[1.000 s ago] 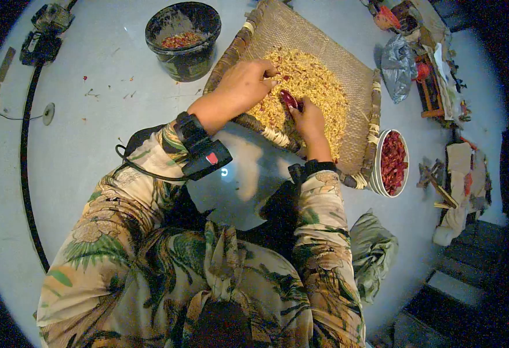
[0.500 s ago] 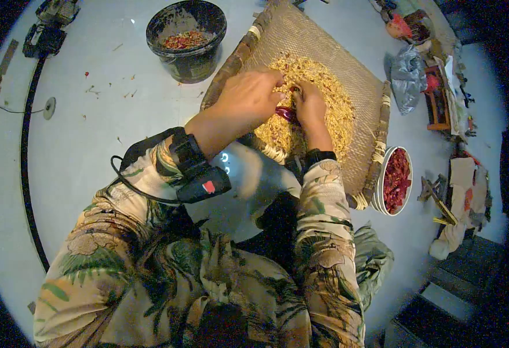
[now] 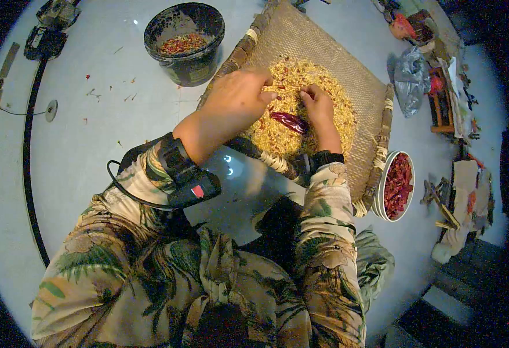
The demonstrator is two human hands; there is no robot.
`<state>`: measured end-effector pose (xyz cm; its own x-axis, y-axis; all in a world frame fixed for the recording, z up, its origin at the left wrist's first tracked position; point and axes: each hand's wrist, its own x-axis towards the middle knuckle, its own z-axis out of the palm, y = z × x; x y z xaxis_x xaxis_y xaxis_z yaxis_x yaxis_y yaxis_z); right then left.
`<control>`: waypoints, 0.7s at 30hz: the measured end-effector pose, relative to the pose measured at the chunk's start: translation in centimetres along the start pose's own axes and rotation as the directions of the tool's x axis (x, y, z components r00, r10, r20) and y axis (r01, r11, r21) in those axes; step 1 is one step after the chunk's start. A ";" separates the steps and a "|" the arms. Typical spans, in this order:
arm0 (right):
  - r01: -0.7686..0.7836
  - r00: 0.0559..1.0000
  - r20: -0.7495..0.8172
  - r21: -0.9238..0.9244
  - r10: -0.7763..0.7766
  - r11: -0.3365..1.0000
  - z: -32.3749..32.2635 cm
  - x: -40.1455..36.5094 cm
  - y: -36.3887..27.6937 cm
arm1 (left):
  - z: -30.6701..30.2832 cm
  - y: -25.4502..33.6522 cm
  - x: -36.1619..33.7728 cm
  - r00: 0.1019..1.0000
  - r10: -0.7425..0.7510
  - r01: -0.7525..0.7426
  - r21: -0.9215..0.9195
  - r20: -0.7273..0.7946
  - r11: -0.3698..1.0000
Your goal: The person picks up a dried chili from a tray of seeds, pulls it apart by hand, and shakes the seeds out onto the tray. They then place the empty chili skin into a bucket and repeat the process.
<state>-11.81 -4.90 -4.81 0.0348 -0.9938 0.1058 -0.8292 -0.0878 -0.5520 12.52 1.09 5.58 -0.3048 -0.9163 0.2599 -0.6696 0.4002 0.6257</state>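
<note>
A dark red dried chili pepper [image 3: 289, 122] lies on a spread of yellow chili seeds [image 3: 338, 116] in a woven tray [image 3: 306, 32]. Over the left side of the seeds is my left hand [image 3: 237, 98], its fingers bent and the thumb apart from the index finger, with nothing visible between them. My right hand [image 3: 321, 109] hovers above the seeds just right of the pepper, thumb and fingertips pinched together. Whatever those tips hold, if anything, is too small to make out. Neither hand touches the pepper.
A black bucket [image 3: 188, 64] with red and yellow bits stands beyond the tray's left edge. Right of the tray is a white bowl [image 3: 376, 200] of red chili pieces. A grey plastic bag [image 3: 411, 81] and a wooden stool [image 3: 442, 110] are farther right. Stems litter the floor [image 3: 115, 124].
My hands have moved apart, the left to the left and the right slightly to the right. The pepper between them is now more fully visible on the seeds.
</note>
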 end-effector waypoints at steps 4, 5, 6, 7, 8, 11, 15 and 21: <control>0.258 0.966 -0.011 0.042 -0.258 0.965 1.0 0.8 -0.5 | 1.1 -1.2 -0.1 0.991 0.107 -0.108 0.003 -0.078 0.994; 0.243 0.969 0.038 0.015 -0.243 0.970 1.3 0.8 -0.8 | 1.4 -1.5 -0.1 0.988 0.121 -0.121 0.014 -0.092 0.993; 0.229 0.970 0.086 -0.012 -0.227 0.973 1.6 0.7 -1.4 | 1.4 -1.6 0.0 0.985 0.135 -0.133 0.026 -0.106 0.991; 0.217 0.969 0.134 -0.039 -0.210 0.975 1.8 0.7 -2.0 | 1.4 -1.7 0.1 0.982 0.148 -0.145 0.037 -0.120 0.989; 0.208 0.962 0.188 -0.031 -0.198 0.978 1.8 0.7 -2.5 | 1.4 -1.8 0.2 0.985 0.135 -0.132 0.035 -0.106 0.991; 0.263 0.950 0.209 -0.130 -0.233 0.956 2.3 0.4 -3.3 | 0.6 -1.2 0.7 0.994 0.093 -0.092 0.024 -0.058 0.995; 0.278 0.946 0.216 -0.151 -0.242 0.949 3.1 0.4 -3.0 | 0.7 -0.6 1.7 0.999 0.027 -0.027 -0.007 -0.018 1.000; 0.204 0.963 0.171 0.048 -0.209 0.978 2.4 0.6 -2.5 | 1.2 -0.3 2.6 0.992 0.068 -0.068 -0.001 -0.102 0.998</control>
<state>-8.36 -5.45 -5.33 0.3027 -0.9501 0.0759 -0.7771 -0.2921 -0.5575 11.16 -1.40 5.20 -0.2789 -0.8839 0.3754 -0.6465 0.4619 0.6072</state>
